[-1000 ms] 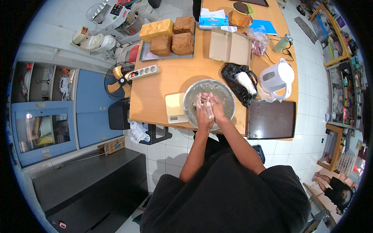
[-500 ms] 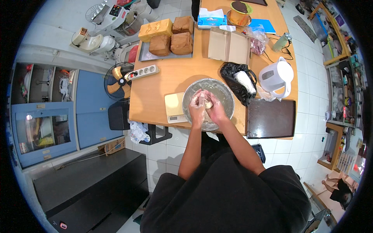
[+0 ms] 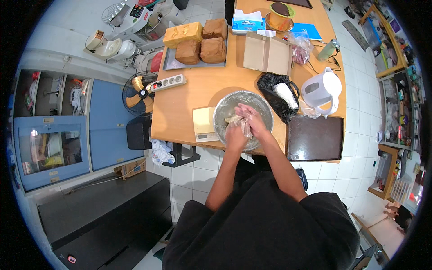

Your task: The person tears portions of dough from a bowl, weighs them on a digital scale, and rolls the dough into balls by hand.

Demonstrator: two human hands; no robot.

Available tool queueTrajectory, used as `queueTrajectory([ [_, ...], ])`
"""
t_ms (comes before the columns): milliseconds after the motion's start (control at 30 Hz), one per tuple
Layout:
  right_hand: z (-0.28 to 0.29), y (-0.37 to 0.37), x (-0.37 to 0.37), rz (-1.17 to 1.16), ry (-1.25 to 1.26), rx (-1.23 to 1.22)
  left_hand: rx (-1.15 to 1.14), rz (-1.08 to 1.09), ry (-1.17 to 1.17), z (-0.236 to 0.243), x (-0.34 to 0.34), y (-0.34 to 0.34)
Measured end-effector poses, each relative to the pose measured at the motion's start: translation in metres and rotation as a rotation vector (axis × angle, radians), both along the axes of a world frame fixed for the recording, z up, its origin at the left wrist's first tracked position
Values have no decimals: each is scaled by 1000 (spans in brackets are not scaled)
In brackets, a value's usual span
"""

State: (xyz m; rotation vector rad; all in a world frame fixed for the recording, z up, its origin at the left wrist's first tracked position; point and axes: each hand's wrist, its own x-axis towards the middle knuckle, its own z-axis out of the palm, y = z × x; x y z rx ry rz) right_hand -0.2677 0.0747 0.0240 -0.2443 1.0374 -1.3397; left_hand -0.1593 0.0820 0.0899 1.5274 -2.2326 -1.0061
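A round metal mixing bowl (image 3: 265, 108), its wall smeared with pale residue, sits at the near edge of the wooden table. Both hands are together over its inside. My left hand (image 3: 237, 136) is closed around a piece of pale, sticky dough (image 3: 232, 120) that pokes out past its fingers. From the other side my right hand (image 3: 253, 119) curls its fingers over the dough and the left hand. A whitish film clings between the two hands. How much dough lies inside the grip is hidden.
A cream kitchen scale (image 3: 203, 121) stands left of the bowl. To the right are a black plastic bag (image 3: 265, 92), a dark baking tray (image 3: 315, 137) and a white electric kettle (image 3: 317, 85). Farther off lie a power strip (image 3: 171, 82), brown loaves (image 3: 213, 49) and an open cardboard box (image 3: 274, 54).
My hands were side by side, cupped around a small pale lump. Now the left is a fist around dough and the right has come over it.
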Motion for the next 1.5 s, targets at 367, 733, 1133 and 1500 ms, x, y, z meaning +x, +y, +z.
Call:
queueTrajectory([
  [367,34,13,23,5,-252,40,-293,90,138,-37,-1,-27],
  [733,13,10,14,8,-204,-212,703,686,1069,-74,-5,-20],
  [1133,33,4,21,271,-81,-157,-35,300,588,-27,-26,-28],
  [1500,42,8,5,82,-238,-133,146,288,1034,7,-47,0],
])
